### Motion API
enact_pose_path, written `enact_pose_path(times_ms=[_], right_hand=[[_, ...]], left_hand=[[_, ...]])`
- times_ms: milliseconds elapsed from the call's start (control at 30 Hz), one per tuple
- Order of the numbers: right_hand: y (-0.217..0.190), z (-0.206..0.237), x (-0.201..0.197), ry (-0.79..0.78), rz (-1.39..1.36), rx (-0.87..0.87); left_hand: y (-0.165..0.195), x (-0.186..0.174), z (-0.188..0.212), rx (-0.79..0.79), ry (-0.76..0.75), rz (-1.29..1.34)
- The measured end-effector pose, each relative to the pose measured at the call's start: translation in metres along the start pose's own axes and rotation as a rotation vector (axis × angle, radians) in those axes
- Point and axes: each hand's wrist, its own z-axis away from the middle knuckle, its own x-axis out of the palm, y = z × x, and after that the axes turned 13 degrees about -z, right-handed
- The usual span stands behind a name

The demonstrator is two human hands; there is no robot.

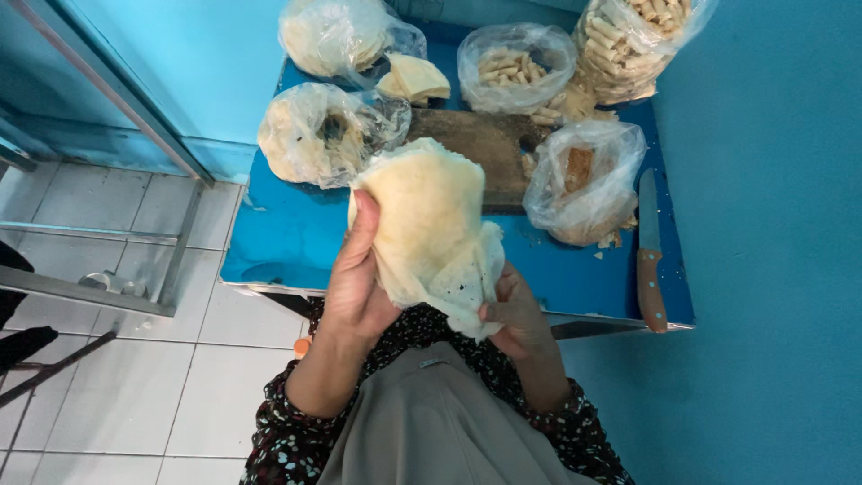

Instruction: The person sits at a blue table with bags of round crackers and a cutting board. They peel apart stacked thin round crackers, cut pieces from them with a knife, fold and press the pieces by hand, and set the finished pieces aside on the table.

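Nearest, the left hand (356, 286) and right hand (516, 314) both clamp one pale flatbread stack (429, 229) above the blue table's (287, 235) near edge, beyond which lie one wooden-handled knife (649, 253), one cutting board (480, 144) and five clear bags (588, 182) of dough pieces.

The thin dough sheet (429, 224) looks soft, matt and floury, with dark scorch specks. At twelve o'clock the bags (514, 65) are clear, crinkled, glossy plastic. The worktop (278, 238) is smooth, shiny blue; the cutting board (480, 144) is worn, rough wood. At three o'clock, the knife (648, 251) has a dull metal blade and wooden handle.
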Motion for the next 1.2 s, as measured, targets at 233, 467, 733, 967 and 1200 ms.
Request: enact_pose_path(times_ms=[233, 467, 733, 967, 1200], right_hand=[[-0.004, 0.000, -0.008, 0.028, -0.008, 0.057], [-0.036, 0.003, -0.018, 0.038, 0.147, 0.160], [-0.119, -0.005, 0.015, 0.271, 0.559, 0.422], [-0.171, -0.089, 0.048, 0.566, 0.960, 0.193], [-0.150, -0.165, 0.062, -0.236, 1.983, -0.653]], left_hand=[[0.011, -0.007, 0.001, 0.129, 0.067, 0.059], [0.037, -0.046, 0.013, 0.138, 0.101, 0.119], [0.061, -0.131, 0.008, 0.359, 0.340, -0.039], [0.043, -0.157, -0.003, 0.244, 0.396, 0.027], [0.045, -0.151, -0.005, 0.251, 0.424, -0.030]])
